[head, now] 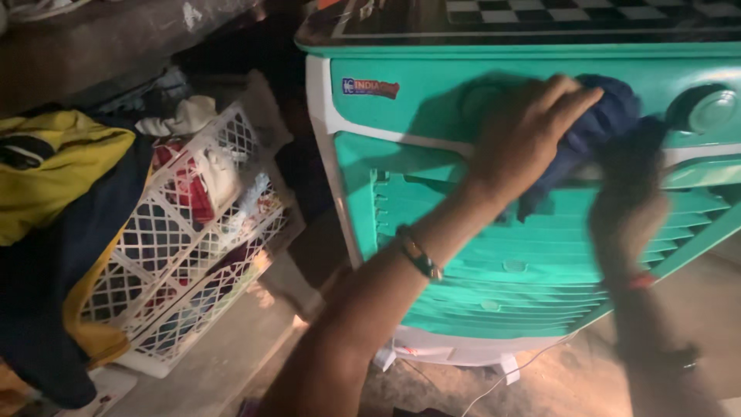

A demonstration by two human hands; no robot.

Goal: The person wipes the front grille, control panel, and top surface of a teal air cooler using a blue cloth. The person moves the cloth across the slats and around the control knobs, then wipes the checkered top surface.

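My left hand (529, 131) presses a dark blue cloth (598, 127) against the upper front panel of a teal air cooler (478, 255); the fingers lie over the cloth. A dark bracelet sits on that wrist. My right hand (627, 212) is blurred and in shadow just below the cloth, in front of the cooler's louvres. Whether it touches the cloth is unclear. A round knob (712, 110) on the panel is to the right of the cloth.
A white lattice basket (193, 255) full of clothes leans at the left, with a yellow and dark garment (54, 170) draped over it. A black-and-white checkered surface (556, 11) tops the cooler. A thin white cable (525, 367) lies on the floor by its base.
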